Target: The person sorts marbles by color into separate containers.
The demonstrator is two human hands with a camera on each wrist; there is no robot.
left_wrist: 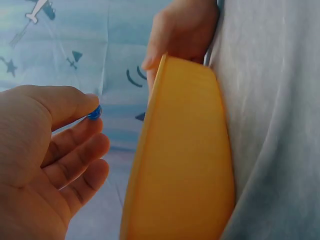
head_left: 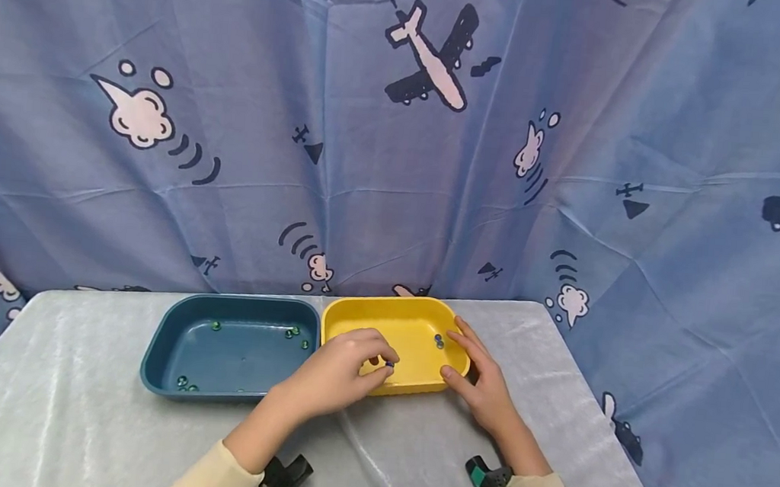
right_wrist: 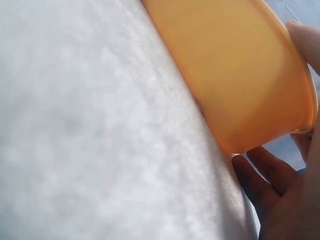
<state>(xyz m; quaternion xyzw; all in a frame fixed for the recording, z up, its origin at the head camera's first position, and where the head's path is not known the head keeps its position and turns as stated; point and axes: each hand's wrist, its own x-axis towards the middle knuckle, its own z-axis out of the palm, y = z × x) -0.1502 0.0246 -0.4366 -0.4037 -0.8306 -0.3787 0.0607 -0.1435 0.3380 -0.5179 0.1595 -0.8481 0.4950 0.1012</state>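
Observation:
My left hand is over the near left part of a yellow plastic tray and pinches a small blue marble between thumb and forefinger. In the left wrist view, the other fingers are loosely bent below the marble, which is above the rim. Two blue marbles lie inside the tray near its right end. My right hand holds that right end, thumb and forefinger over the rim. In the right wrist view, other fingers lie against the outside of the tray's end.
Left of the yellow tray, close beside it, stands a dark teal tray with several green marbles scattered in it. Both trays are on a table with a pale grey cloth. A blue curtain with airplane prints hangs behind the table.

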